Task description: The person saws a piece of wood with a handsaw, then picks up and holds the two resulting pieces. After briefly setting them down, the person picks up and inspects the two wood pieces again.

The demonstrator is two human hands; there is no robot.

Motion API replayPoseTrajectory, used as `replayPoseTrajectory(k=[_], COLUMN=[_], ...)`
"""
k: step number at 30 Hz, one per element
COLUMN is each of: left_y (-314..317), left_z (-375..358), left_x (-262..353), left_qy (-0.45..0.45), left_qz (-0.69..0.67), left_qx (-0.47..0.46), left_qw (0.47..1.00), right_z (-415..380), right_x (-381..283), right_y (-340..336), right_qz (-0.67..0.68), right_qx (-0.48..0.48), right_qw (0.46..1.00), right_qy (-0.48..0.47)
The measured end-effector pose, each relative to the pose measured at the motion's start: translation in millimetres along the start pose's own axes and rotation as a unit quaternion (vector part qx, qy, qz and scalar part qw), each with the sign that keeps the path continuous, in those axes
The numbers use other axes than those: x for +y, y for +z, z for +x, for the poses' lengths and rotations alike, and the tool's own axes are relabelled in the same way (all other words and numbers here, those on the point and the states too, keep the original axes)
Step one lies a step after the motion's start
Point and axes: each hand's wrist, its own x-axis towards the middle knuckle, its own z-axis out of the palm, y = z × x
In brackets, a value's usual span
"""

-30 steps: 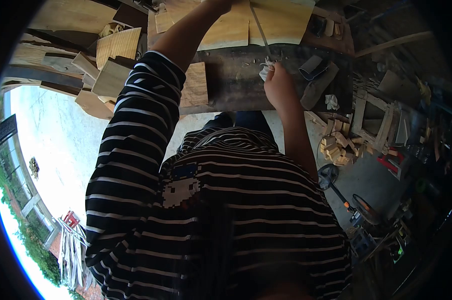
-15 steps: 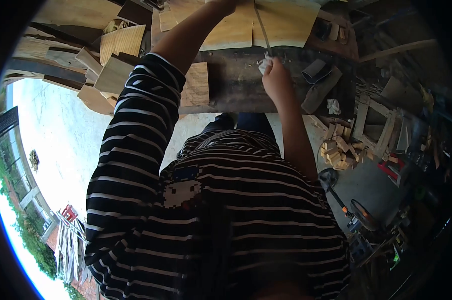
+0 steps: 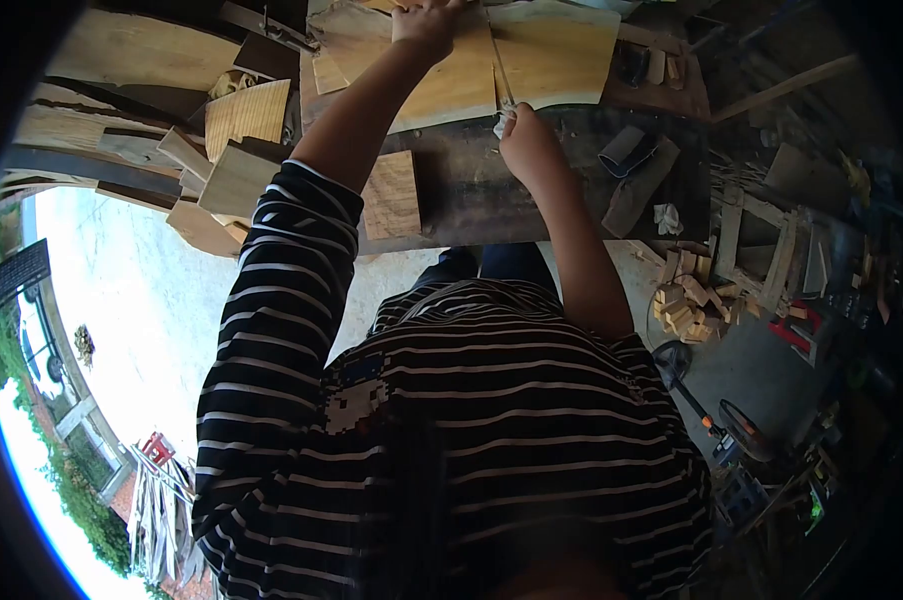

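A pale wooden board (image 3: 556, 55) lies across the dark workbench (image 3: 461, 190), with a narrow slit running in from its near edge. My right hand (image 3: 524, 135) is closed around the white cloth-wrapped handle of a hand saw (image 3: 501, 70). Its long thin blade reaches away from me along the slit; I cannot make out the teeth. My left hand (image 3: 426, 28) rests on the board left of the blade, fingers spread on the wood near the top edge of the view.
A small wood piece (image 3: 391, 193) lies at the bench's near left. To the right are a dark curved block (image 3: 626, 150) and a crumpled white cloth (image 3: 667, 218). Planks (image 3: 241, 180) crowd the left side. Wood offcuts (image 3: 691, 305) lie heaped on the floor at right.
My right hand and the saw have shifted slightly left and up in view. More of my left hand now shows on the board, as the whole view has tilted a little.
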Motion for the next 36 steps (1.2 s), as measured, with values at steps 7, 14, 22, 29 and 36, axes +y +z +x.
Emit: replayPoseTrajectory(k=[7, 14, 22, 29, 36], left_y=[11, 32, 11, -10, -6], left_z=[24, 36, 7, -19, -16], left_x=[-13, -15, -21, -8, -28], left_qy=[0.123, 0.110, 0.134, 0.086, 0.015], left_qz=[0.036, -0.004, -0.093, -0.056, -0.059], left_qx=[-0.011, -0.014, 0.039, 0.079, 0.018], left_qw=[0.992, 0.994, 0.986, 0.992, 0.998], right_z=[-40, -5, 7, -10, -18], right_x=[22, 22, 25, 22, 14], right_y=[-8, 1, 9, -20, -30], right_qz=[0.016, -0.025, 0.008, 0.035, 0.057], right_qx=[0.003, 0.003, 0.040, 0.027, -0.044], right_qw=[0.999, 0.999, 0.999, 0.999, 0.997], right_qy=[0.031, 0.019, 0.000, -0.010, -0.015])
